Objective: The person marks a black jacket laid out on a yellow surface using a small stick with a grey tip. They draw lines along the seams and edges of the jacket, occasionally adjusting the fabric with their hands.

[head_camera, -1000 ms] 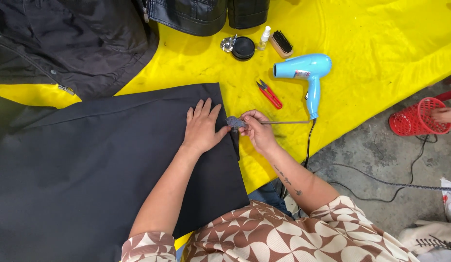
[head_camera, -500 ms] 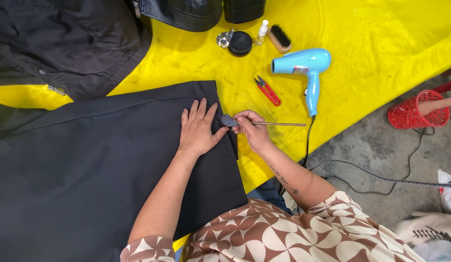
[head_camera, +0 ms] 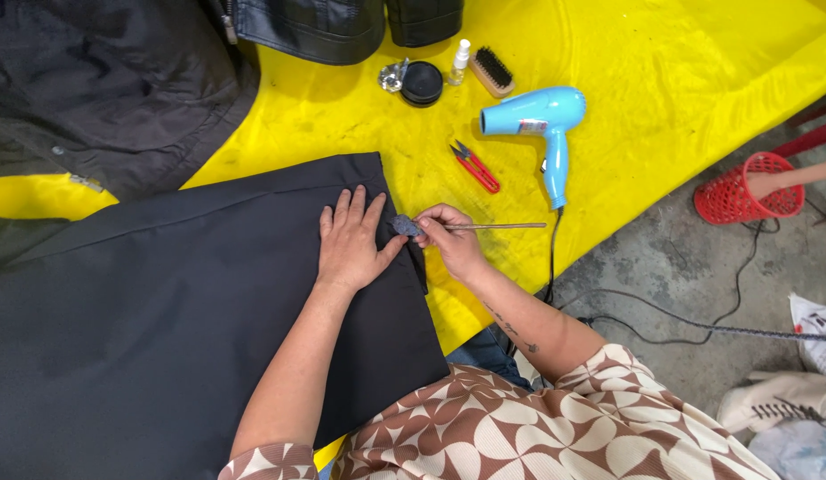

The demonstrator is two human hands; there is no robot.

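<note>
- Head view: the left hand [head_camera: 351, 244] lies flat, palm down, fingers spread slightly apart, pressing on the black fabric [head_camera: 164, 311] near its right edge; it grips nothing
- The right hand [head_camera: 453, 240] is closed around the thin wooden handle of a brush [head_camera: 448, 227], fingers clamped together on the handle close to the head
- The brush head, dark and rounded, touches the black fabric edge just beside the left thumb; the handle points right, level over the yellow cover [head_camera: 662, 89]
- The black fabric is spread flat over the left half of the worktop, on top of the yellow cover, with its corner near the person's body
- A blue hair dryer [head_camera: 542, 120] lies on the yellow cover beyond the right hand, nozzle to the left; its black cord [head_camera: 555, 258] runs down past the brush handle to the floor
- Red thread snips [head_camera: 475, 166] lie between the hair dryer and the fabric
- A round black tin [head_camera: 422, 84], a small spray bottle [head_camera: 461, 60] and a bristle brush [head_camera: 494, 71] sit at the far edge
- A dark jacket [head_camera: 102, 89] lies at the upper left
- A red basket [head_camera: 749, 188] stands on the floor to the right
</note>
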